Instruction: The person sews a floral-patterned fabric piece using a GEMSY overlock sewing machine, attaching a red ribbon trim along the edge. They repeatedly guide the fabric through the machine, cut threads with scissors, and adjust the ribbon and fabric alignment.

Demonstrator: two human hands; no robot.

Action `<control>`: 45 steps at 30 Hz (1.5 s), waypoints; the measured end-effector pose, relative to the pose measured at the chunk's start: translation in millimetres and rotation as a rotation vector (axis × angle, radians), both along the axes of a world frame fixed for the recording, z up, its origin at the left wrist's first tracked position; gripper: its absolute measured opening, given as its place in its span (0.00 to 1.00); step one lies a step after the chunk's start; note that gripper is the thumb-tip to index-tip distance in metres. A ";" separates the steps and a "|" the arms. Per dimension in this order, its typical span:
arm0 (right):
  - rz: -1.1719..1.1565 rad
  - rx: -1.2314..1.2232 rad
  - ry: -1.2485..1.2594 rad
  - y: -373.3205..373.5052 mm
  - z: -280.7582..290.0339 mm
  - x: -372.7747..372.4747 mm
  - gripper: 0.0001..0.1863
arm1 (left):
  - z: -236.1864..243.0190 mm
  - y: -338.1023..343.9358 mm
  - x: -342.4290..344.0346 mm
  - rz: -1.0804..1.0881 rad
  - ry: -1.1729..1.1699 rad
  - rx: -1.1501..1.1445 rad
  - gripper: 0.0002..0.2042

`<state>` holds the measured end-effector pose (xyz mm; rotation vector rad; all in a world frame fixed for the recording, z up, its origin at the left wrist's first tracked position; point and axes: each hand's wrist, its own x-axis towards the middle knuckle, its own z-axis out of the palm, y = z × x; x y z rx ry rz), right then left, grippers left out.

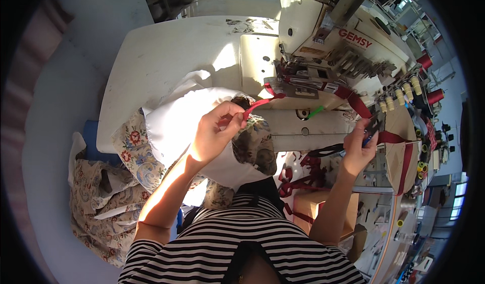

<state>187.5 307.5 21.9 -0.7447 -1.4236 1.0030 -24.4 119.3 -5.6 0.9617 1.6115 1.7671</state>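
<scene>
My left hand pinches a strip of red binding tape that stretches toward the sewing machine's needle area. Below that hand, white cloth and floral fabric drape over the machine table's front edge. On the right, my right hand is closed around dark thread snips with a bit of blue on them. Just above it, a wider length of red tape feeds into the sewing machine. The snips' blades are partly hidden by my fingers.
A heap of floral fabric hangs at the lower left. Red tape scraps dangle near a cardboard box below the table. Thread cones and spools line the right. The pale machine table extends left.
</scene>
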 end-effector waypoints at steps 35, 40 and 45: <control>0.019 0.804 -0.852 35.0 -46.6 5.2 0.13 | -10.6 -47.5 -9.0 0.296 0.354 -0.048 0.09; 0.552 0.235 -0.635 -36.6 -53.4 -51.9 0.21 | -17.8 -113.8 -37.2 0.437 0.905 -0.374 0.30; 0.951 -0.251 -0.696 -53.4 -62.3 -97.8 0.19 | -25.1 -133.5 -61.4 0.318 0.905 -0.874 0.53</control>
